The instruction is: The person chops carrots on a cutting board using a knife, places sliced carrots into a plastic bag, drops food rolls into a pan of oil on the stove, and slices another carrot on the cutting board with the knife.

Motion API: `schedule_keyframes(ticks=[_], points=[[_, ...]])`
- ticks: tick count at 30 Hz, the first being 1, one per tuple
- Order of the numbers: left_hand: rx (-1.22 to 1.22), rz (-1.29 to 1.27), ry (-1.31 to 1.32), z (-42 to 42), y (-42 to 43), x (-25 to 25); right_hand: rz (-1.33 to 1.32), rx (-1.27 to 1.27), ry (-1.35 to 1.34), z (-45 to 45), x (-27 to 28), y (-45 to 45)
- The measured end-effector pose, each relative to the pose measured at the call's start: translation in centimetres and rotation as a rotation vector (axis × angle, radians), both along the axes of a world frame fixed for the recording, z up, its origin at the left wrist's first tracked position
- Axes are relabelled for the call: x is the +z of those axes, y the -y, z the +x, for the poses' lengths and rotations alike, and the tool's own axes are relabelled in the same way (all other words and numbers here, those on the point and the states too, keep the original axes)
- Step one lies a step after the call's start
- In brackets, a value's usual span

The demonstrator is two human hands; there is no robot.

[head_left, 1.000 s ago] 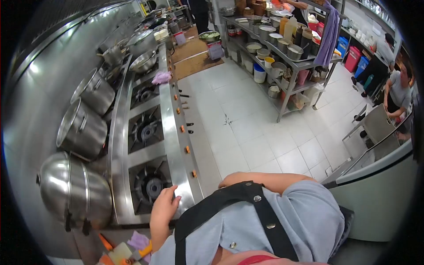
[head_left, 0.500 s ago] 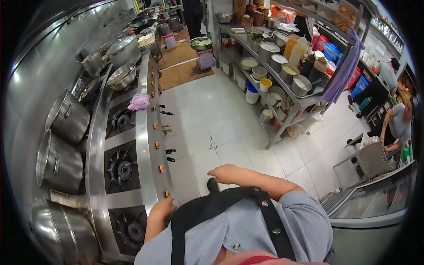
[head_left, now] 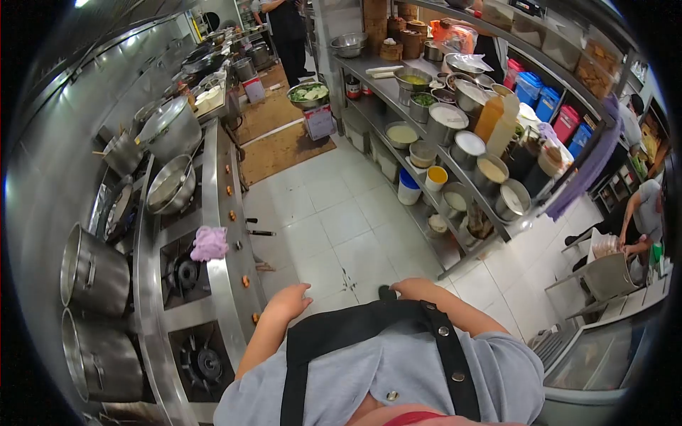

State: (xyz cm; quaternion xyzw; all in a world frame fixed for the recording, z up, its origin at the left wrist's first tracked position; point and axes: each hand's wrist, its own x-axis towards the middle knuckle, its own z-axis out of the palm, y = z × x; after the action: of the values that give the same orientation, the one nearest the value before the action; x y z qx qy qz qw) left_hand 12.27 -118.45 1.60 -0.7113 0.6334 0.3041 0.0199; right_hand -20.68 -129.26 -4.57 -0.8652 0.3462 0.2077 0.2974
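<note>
Stove (head_left: pixel 188 317) on my left, ranged along the steel wall (head_left: pixel 42 177), and my left hand (head_left: pixel 288 301) hangs near its front edge, empty, fingers loosely out. Right hand (head_left: pixel 410 286) shows just beyond the edge of my apron (head_left: pixel 341 330), half hidden; whether it's curled round anything, I can't say. Trouble spots: those black handles (head_left: pixel 261 233) jutting past the front over the tiled floor (head_left: pixel 341 213) could snag my apron if I pass too close. And that pink cloth (head_left: pixel 209 243), rumpled right beside a burner (head_left: pixel 182 272): a flame could scorch it, though I can't see one lit. A brushed knob (head_left: pixel 246 281) could turn, too. As for its lie, the stove's long axis runs away ahead of me, knob side facing the tiled floor.
</note>
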Motion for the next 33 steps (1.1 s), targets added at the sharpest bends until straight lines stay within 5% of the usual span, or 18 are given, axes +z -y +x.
schedule_keyframes(ticks=[6,17,21,27,31,33], points=[[0.114,0.033,0.103,3.0,8.5,-3.1,-0.018,0.087,0.159,4.9,0.2,13.7],[0.232,0.004,0.045,7.7,25.8,1.1,-0.063,0.085,0.401,13.3,1.3,33.8],[-0.016,-0.045,-0.020,10.7,36.6,2.1,-0.049,0.020,0.401,12.7,-3.9,38.2],[-0.596,-0.435,-0.142,8.9,62.9,6.1,-0.082,-0.268,0.369,12.4,-1.1,44.8],[-0.750,-0.784,-0.156,3.5,77.6,5.2,-0.091,-0.369,0.401,12.5,-0.6,49.2],[-0.689,-0.857,0.039,0.3,83.7,4.8,-0.063,-0.307,0.463,11.6,-2.2,51.8]])
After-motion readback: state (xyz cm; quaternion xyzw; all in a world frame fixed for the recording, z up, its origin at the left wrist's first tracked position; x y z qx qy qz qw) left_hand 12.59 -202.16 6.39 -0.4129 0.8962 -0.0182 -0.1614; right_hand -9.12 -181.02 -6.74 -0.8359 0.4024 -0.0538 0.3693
